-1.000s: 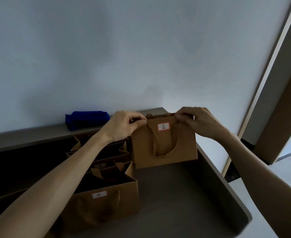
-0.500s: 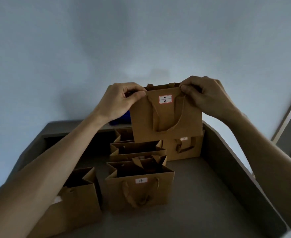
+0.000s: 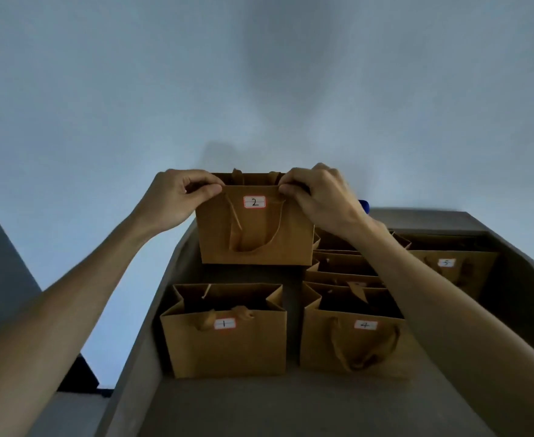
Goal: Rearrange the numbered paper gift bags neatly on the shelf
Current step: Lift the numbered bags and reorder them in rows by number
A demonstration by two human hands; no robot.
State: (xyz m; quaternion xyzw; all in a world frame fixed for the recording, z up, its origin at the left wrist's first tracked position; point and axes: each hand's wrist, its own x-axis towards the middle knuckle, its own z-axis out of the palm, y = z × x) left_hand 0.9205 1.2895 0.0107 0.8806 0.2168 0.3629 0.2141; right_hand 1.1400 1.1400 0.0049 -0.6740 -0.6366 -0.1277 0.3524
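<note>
Both hands, left (image 3: 177,197) and right (image 3: 319,197), have fingers pinched on the rim of bag 2 (image 3: 254,234), held behind bag 1 (image 3: 224,339); I'd lower it level, label forward, aligned.

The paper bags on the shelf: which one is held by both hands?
The bag labelled 2. The left hand and right hand pinch its top edge; bags 1, 4 and 5 stand untouched.

Plain indoor rm: bare wall (image 3: 259,74), grey shelf (image 3: 291,405)
</note>
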